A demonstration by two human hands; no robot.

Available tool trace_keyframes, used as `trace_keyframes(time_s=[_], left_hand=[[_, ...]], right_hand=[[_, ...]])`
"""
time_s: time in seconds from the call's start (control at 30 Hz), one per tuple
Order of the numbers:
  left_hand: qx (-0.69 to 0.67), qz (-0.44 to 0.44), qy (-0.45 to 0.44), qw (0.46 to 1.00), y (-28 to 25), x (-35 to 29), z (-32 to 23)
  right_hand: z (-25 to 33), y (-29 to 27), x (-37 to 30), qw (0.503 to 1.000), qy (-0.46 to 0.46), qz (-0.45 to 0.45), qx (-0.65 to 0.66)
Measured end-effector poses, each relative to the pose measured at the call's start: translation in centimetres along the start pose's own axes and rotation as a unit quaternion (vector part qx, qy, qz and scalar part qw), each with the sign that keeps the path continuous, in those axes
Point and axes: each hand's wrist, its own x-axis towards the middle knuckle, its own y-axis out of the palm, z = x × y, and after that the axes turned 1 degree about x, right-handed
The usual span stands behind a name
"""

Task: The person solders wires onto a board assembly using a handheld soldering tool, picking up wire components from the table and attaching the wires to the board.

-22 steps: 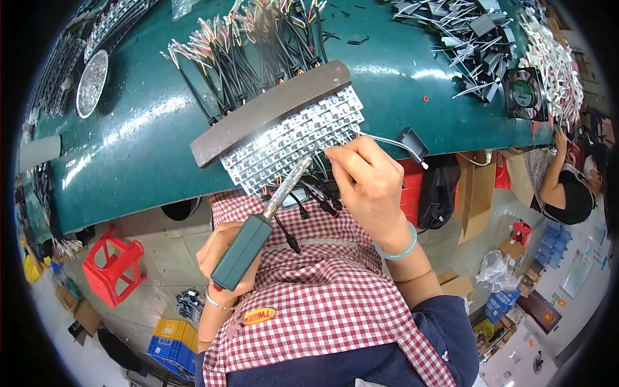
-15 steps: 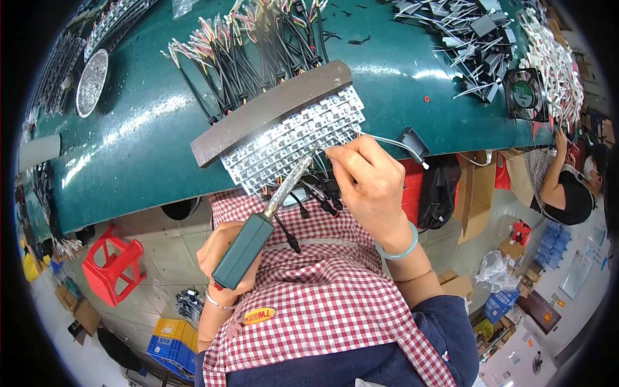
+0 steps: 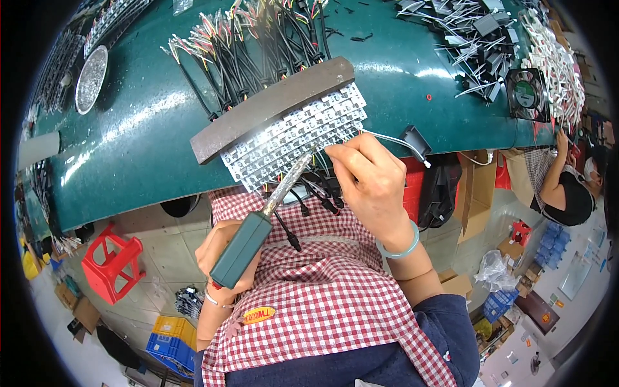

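Observation:
My left hand (image 3: 216,248) is closed around the green handle of a soldering iron (image 3: 244,248). Its metal shaft slants up and right, and the tip meets the near edge of a panel of small white circuit boards (image 3: 293,145). Right beside the tip, my right hand (image 3: 374,184) pinches with thumb and forefinger; what lies between them is too small to make out. Short black cables with plugs (image 3: 293,242) hang from the panel's near edge over the apron. A heavy brown bar (image 3: 271,109) lies across the panel's far side.
Behind the bar lies a bundle of black cables with stripped coloured ends (image 3: 242,74). A small black box (image 3: 414,142) with a white cord sits right of my right hand. Farther right are a pile of black parts (image 3: 483,39) and a fan (image 3: 527,95); a co-worker (image 3: 561,193) sits beyond.
Little differs. The iron and both hands stay at the panel's near edge, with only a very slight shift. The bar and panel have barely moved in the view.

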Motion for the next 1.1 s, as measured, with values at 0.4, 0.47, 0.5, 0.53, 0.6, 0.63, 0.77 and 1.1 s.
trace_keyframes(time_s=[0.4,0.47,0.5,0.53,0.6,0.63,0.77,1.1], left_hand=[[0.005,0.010,-0.011,1.000,0.0,-0.2,0.1],[0.008,0.014,-0.017,1.000,0.1,-0.3,0.1],[0.004,0.009,-0.016,1.000,0.1,-0.3,0.2],[0.001,0.005,-0.014,1.000,0.2,-0.3,0.2],[-0.001,0.006,-0.015,1.000,0.1,-0.2,0.1],[-0.002,0.006,-0.016,1.000,0.0,-0.2,0.1],[0.015,-0.005,0.020,1.000,-0.1,-0.2,0.1],[0.000,-0.008,-0.060,0.998,-0.3,-1.0,-0.2]], right_hand=[[0.3,-0.1,0.2,1.000,0.003,0.010,-0.012],[0.3,-0.1,0.2,1.000,0.003,0.007,-0.013],[0.3,-0.1,0.2,1.000,0.003,0.007,-0.013],[0.4,-0.2,0.2,1.000,0.004,0.008,-0.015],[0.4,-0.2,0.2,1.000,0.005,0.009,-0.016],[0.4,-0.2,0.3,1.000,0.005,0.008,-0.017],[0.3,-0.1,0.3,1.000,0.004,0.007,-0.019],[0.3,0.5,0.1,1.000,0.008,-0.017,-0.002]])
